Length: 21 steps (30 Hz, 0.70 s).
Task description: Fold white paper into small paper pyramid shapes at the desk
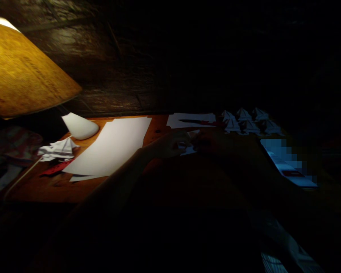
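Note:
My left hand [170, 144] is over the middle of the wooden table, its thumb and fingers curled in a pinch on a small piece of white paper [190, 150]. Deep in shadow, my right hand [211, 141] meets the same paper from the other side, fingers closed at its edge. How the paper is folded is hidden by the fingers and the dark. Just behind the hands, a dark-bladed knife [193, 121] with a reddish handle lies across a stack of white paper [176, 119]. Folded paper pieces [248, 126] with pointed tops stand in two rows to the right.
Large white sheets [116, 146] lie left of my forearm, over a red object [55, 167]. A crumpled or folded paper [61, 148] sits beside the white lamp base [81, 127]; its yellow shade [25, 72] glows above. A bluish lit screen [290, 163] is at right.

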Each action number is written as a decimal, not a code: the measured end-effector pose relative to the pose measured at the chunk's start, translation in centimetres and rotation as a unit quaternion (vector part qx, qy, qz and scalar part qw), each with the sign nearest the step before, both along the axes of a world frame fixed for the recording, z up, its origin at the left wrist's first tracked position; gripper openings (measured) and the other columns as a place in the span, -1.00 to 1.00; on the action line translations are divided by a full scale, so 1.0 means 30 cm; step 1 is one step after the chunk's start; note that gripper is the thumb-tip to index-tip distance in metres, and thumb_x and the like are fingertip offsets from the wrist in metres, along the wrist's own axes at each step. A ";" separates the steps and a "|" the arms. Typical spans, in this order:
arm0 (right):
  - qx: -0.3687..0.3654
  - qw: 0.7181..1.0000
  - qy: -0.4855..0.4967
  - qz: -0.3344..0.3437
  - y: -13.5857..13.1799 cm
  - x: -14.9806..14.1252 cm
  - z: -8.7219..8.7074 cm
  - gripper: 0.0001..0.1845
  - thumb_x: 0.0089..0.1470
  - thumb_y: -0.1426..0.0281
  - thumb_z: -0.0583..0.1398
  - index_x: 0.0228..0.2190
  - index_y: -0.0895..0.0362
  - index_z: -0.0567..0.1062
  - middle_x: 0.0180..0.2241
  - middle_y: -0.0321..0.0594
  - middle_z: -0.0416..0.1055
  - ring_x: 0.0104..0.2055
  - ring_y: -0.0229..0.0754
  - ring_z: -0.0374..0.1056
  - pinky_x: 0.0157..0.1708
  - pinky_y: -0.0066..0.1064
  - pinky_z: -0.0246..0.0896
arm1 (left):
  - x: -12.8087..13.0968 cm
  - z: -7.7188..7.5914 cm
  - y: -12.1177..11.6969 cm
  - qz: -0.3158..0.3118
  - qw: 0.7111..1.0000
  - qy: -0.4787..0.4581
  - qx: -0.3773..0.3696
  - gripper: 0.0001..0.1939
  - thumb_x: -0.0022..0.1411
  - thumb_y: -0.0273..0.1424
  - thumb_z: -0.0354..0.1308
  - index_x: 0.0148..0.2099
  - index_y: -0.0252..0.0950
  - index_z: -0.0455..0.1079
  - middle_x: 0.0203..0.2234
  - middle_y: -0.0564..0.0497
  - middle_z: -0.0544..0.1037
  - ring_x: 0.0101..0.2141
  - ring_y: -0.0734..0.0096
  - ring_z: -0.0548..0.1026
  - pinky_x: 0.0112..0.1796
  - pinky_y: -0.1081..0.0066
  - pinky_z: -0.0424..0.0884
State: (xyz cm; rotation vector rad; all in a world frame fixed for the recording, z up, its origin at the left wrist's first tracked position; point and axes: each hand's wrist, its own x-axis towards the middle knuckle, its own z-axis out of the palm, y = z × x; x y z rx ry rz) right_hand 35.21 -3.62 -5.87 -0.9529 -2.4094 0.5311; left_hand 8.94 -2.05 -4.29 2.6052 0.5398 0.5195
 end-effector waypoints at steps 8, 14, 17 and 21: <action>-0.034 0.999 0.009 -0.035 -0.015 -0.015 -0.004 -0.78 0.12 0.31 0.33 -0.17 0.07 0.62 -0.06 -0.07 0.51 -0.05 0.02 0.43 -0.01 -0.13 0.34 | 0.001 -0.002 0.003 0.010 1.000 -0.006 0.000 -0.88 0.29 -0.43 0.19 -0.11 -0.23 0.48 -0.05 -0.09 0.53 -0.01 0.25 0.51 0.04 0.19 0.46; -0.036 0.998 0.021 -0.052 -0.021 -0.028 -0.008 -0.79 0.08 0.35 0.33 -0.20 0.11 0.58 -0.13 -0.08 0.52 -0.14 -0.03 0.44 -0.10 -0.18 0.34 | -0.004 0.003 -0.001 0.003 0.999 -0.002 0.038 -0.81 0.28 -0.52 0.15 -0.14 -0.23 0.56 -0.04 -0.11 0.57 0.00 0.21 0.52 0.03 0.14 0.46; -0.032 0.997 0.011 -0.066 -0.034 -0.035 0.011 -0.82 0.05 0.36 0.34 -0.24 0.10 0.58 -0.19 -0.11 0.53 -0.19 -0.05 0.44 -0.17 -0.24 0.31 | -0.003 0.020 -0.011 0.021 0.997 0.024 0.073 -0.76 0.25 -0.56 0.13 -0.16 -0.23 0.59 -0.05 -0.10 0.59 -0.01 0.19 0.51 0.03 0.12 0.45; -0.006 0.998 -0.038 -0.053 -0.063 -0.045 0.053 -0.84 0.13 0.31 0.30 -0.28 0.14 0.58 -0.21 -0.10 0.51 -0.23 -0.11 0.41 -0.25 -0.32 0.23 | 0.007 0.046 -0.026 0.035 0.991 0.070 0.105 -0.61 0.12 -0.68 0.06 -0.18 -0.20 0.61 -0.08 -0.02 0.63 0.00 0.23 0.50 0.02 0.17 0.45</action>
